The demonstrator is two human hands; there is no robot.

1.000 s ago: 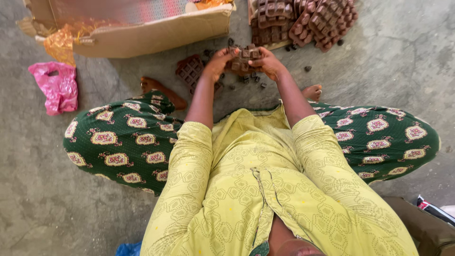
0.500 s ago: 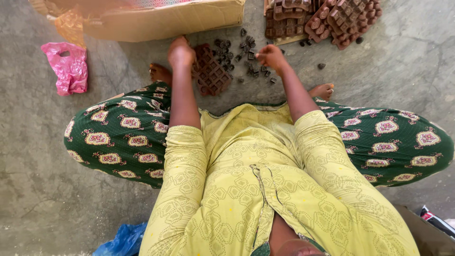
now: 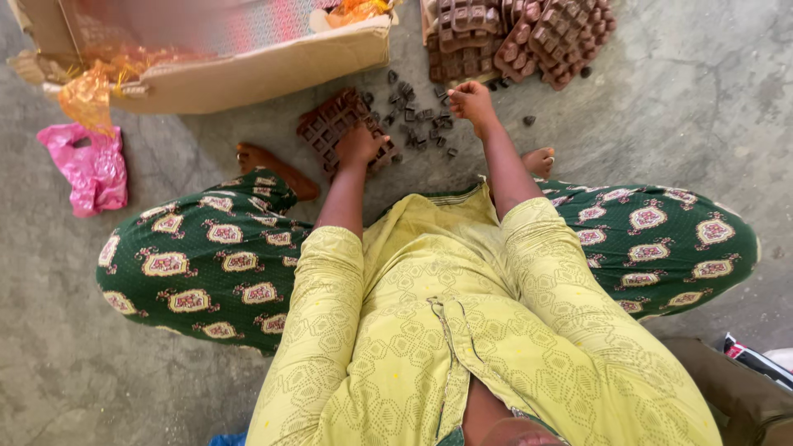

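A tan cardboard box point(image 3: 248, 62) is lying open on the concrete floor point(image 3: 686, 107) ahead of my left knee, holding patterned sheets and orange wrap point(image 3: 87, 95). A crumpled pink plastic bag point(image 3: 83, 165) is sitting just left of it.

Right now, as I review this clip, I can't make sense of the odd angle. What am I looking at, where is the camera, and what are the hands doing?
The camera sits on a person's head and looks straight down, so you see their yellow top, green patterned trousers and both arms reaching forward. They sit on a concrete floor.

The left hand rests on a brown mould tray with square cavities. The right hand is half closed above a scatter of small dark pieces; whether its fingers pinch one is too small to tell.

Beyond lie a stack of similar brown moulds, an open cardboard box and a pink plastic bag.
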